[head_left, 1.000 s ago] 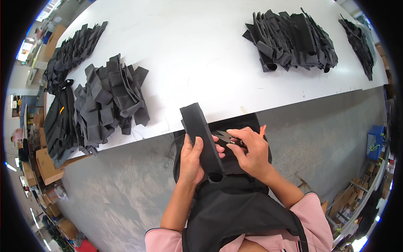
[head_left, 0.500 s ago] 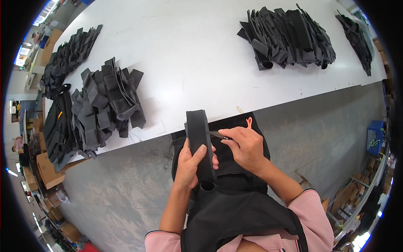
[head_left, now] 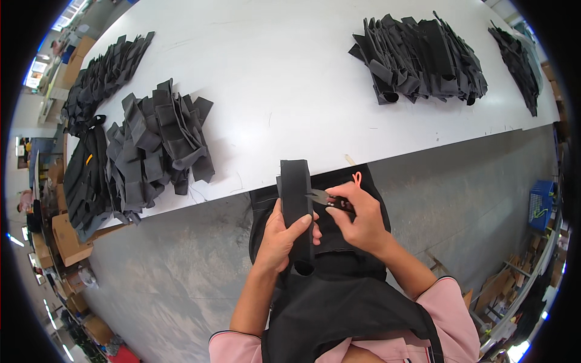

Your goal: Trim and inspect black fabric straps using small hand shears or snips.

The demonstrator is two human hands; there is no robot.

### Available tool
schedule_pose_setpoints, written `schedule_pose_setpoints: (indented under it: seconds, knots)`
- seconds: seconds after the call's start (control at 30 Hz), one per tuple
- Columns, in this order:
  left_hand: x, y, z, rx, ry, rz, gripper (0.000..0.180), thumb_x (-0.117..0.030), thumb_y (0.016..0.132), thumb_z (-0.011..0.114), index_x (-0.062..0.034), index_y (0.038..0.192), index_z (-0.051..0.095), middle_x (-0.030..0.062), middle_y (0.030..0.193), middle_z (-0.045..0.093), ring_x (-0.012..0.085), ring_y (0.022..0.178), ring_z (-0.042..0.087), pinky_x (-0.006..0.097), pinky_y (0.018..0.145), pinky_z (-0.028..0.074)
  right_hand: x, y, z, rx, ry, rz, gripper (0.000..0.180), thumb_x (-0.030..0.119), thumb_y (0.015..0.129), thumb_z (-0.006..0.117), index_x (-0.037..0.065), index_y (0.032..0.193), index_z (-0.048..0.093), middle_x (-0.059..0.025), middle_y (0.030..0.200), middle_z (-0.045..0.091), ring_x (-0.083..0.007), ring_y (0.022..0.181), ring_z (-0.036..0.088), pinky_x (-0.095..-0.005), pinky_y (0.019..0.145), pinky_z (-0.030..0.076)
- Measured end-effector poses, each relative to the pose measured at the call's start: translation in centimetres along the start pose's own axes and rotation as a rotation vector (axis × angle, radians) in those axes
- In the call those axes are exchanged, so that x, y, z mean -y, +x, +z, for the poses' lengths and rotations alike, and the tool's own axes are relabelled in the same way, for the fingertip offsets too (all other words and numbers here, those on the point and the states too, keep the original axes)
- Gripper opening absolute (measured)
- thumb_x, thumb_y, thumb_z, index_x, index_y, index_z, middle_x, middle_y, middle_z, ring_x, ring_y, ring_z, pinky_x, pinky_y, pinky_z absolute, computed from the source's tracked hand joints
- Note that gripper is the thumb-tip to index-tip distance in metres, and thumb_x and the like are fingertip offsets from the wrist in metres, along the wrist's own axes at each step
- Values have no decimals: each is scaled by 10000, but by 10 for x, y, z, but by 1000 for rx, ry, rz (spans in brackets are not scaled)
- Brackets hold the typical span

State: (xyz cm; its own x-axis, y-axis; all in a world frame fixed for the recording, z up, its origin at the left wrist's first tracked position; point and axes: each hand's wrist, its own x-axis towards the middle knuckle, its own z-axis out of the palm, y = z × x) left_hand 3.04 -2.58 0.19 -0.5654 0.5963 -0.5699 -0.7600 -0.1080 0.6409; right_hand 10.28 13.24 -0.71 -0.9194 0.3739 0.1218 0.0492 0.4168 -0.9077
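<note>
My left hand is closed around a long black fabric sleeve, thumb on its face and fingertips coming round the right edge. The sleeve stands lengthwise in front of me, its lower end opening as a round dark hole. In my right hand is a pair of thread snips, gripped between thumb and fingers, a pinkish-orange loop hanging by the hand. The blades point left and reach the sleeve's right edge; whether they touch the cloth I cannot tell. Beneath both hands lies my black apron.
The white table ends just beyond my hands. On it lie a dark grey strip pile at left, another pile at far right, and a black bundle. A blue basket stands right; an open cardboard box sits left.
The sleeve and my left hand have shifted slightly right in the view. My right hand has turned, and more of the snips' blades and handle now shows.
</note>
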Motion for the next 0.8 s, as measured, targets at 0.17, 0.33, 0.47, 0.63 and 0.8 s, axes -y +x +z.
schedule_pose_setpoints:
  seconds: [0.17, 0.33, 0.47, 0.63, 0.8]
  knots:
    - [3, 0, -1, 101, 40, -33, 362, -51, 882, 582, -30, 1176, 373, 103, 939, 582, 174, 718, 618, 318, 625, 543, -4, 6, 3, 114, -33, -161, 334, -75, 704, 657, 36, 1017, 620, -81, 836, 490, -170, 618, 516, -270, 495, 418]
    - [4, -2, -3, 109, 58, -35, 359, -53, 884, 579, -25, 1177, 373, 102, 936, 584, 173, 716, 617, 316, 623, 541, -8, 7, 8, 102, -114, -237, 332, -70, 693, 664, 34, 1007, 632, -100, 840, 491, -200, 617, 522, -291, 496, 425]
    - [6, -1, -6, 103, 79, -68, 411, -56, 891, 571, -42, 1229, 338, 119, 966, 589, 182, 728, 619, 317, 637, 542, -12, 4, 8, 93, -244, -320, 335, -61, 723, 652, 43, 1039, 613, -73, 848, 500, -160, 628, 517, -273, 513, 419]
    - [-1, -4, 1, 274, -3, -56, 470, -132, 928, 537, -92, 1305, 259, 191, 1075, 559, 248, 833, 640, 374, 744, 556, -12, 26, 8, 83, 443, 303, 286, 38, 788, 661, 15, 1051, 551, 5, 864, 522, -36, 673, 466, -164, 603, 366]
    - [-1, 13, -5, 442, -192, -45, 526, -395, 937, 507, -96, 1297, 267, 251, 1116, 517, 345, 943, 621, 431, 806, 544, -8, 26, 4, 322, 1009, 650, 223, 133, 834, 664, 8, 1000, 585, -7, 799, 604, -58, 634, 528, -203, 511, 413]
